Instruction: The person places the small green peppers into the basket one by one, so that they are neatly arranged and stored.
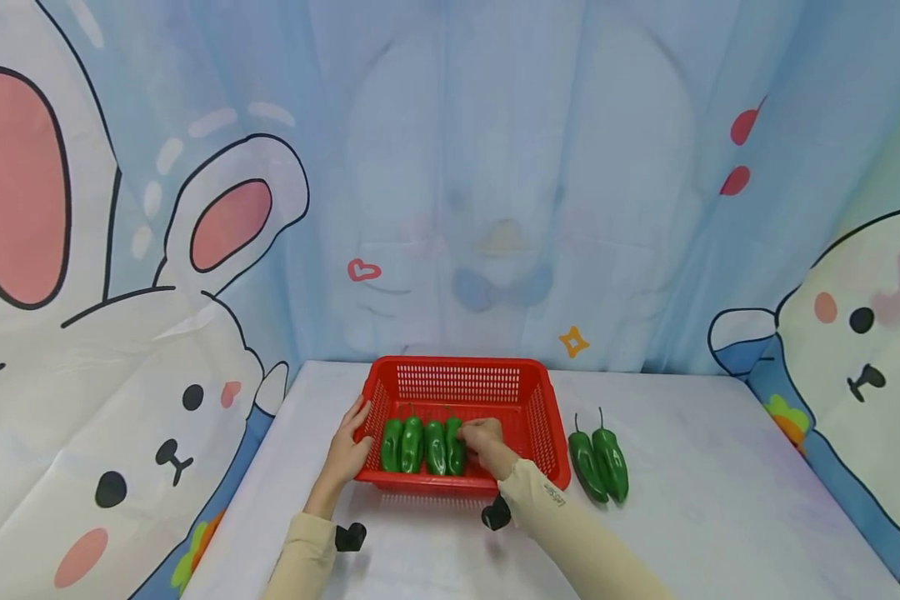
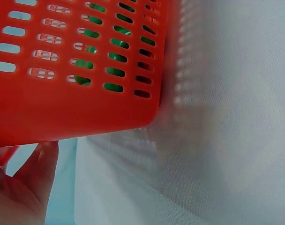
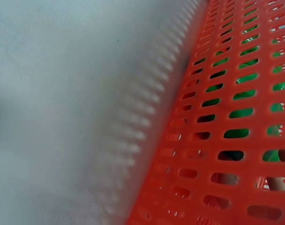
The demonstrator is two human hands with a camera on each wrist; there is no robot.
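Several green chili peppers (image 1: pixel 412 446) lie side by side, stems away from me, in the left and middle part of a red plastic basket (image 1: pixel 450 363). My left hand (image 1: pixel 347 452) rests at the basket's left rim, its fingers stretched along the edge. In the left wrist view, that hand's fingers (image 2: pixel 45 164) touch the rim from outside. Reaching over the front rim, my right hand (image 1: pixel 487 443) has curled fingers and pinches the rightmost pepper (image 1: pixel 454 450) in the row. The basket's slotted wall (image 3: pixel 217 126) mostly hides this hand in the right wrist view.
Two more green chili peppers (image 1: pixel 600 458) lie together on the white table (image 1: pixel 690 483), just right of the basket. A blue curtain (image 1: pixel 510 167) with cartoon animals hangs behind the table. Black wrist devices (image 1: pixel 350 537) show beneath both sleeves.
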